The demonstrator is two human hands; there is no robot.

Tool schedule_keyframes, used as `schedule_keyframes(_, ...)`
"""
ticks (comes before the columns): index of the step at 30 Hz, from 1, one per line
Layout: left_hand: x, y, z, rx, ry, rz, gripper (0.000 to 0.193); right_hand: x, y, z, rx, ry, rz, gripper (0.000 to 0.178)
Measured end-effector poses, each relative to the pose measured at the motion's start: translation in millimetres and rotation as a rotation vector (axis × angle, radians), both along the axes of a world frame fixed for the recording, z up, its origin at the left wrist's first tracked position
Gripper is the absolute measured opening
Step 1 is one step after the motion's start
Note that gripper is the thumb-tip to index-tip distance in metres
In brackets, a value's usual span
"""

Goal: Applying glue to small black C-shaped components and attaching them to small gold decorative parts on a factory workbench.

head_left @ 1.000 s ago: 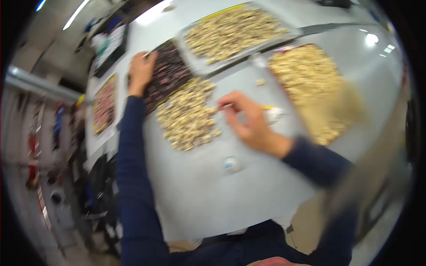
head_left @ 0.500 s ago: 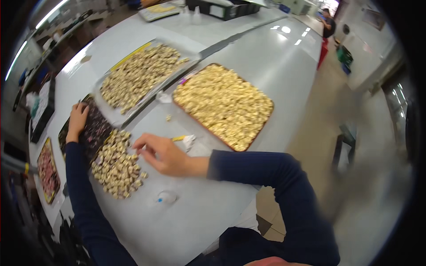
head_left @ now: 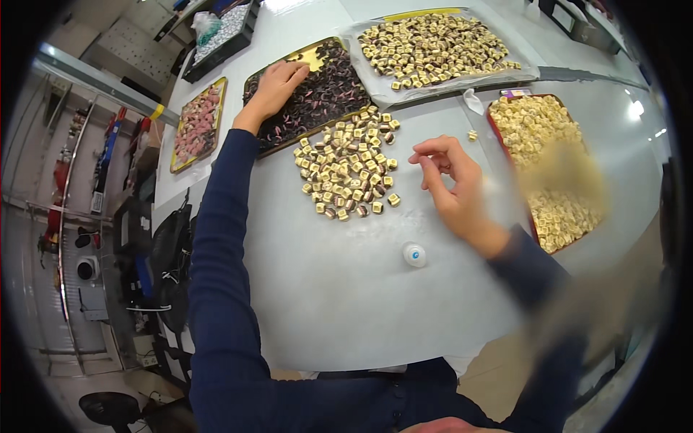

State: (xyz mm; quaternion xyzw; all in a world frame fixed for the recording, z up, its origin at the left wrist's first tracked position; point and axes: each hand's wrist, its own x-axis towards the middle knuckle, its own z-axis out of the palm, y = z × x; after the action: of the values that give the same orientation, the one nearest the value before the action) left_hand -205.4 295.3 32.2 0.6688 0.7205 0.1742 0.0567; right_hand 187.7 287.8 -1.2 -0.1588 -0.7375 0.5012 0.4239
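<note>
Presently, the left hand lies over dark pieces in their tray; its grip cannot be determined. The right hand, loosely curled, contents unclear, hovers beside the cream-topped pile on the desk. Apparent step: piece selection, requiring a light fingertip pinch.

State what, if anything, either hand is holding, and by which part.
The right hand shows nothing held. The left hand is over the rectangular yellow tray of small dark pieces; whether it grips one cannot be told.
</note>
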Motion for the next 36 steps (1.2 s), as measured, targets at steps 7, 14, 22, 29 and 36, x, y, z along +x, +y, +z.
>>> schedule_keyframes(7,14,-44,4,-0.125,0.128,0.036,0.110,6,2,3,0.006,-0.021,-0.016,0.014)
schedule_keyframes(14,17,-10,-12,-0.109,0.166,0.100,0.097,-3,-2,3,-0.042,0.069,-0.045,0.016)
schedule_keyframes(22,31,-1,-19,0.081,0.261,0.107,0.060,2,1,2,-0.014,0.011,-0.040,0.014)
schedule_keyframes(29,33,4,-15,0.166,0.349,0.078,0.056,-1,-1,2,-0.025,0.040,-0.081,0.014)
schedule_keyframes(36,38,4,-15,0.194,0.414,0.152,0.053,-1,-1,2,-0.025,0.050,-0.071,0.014)
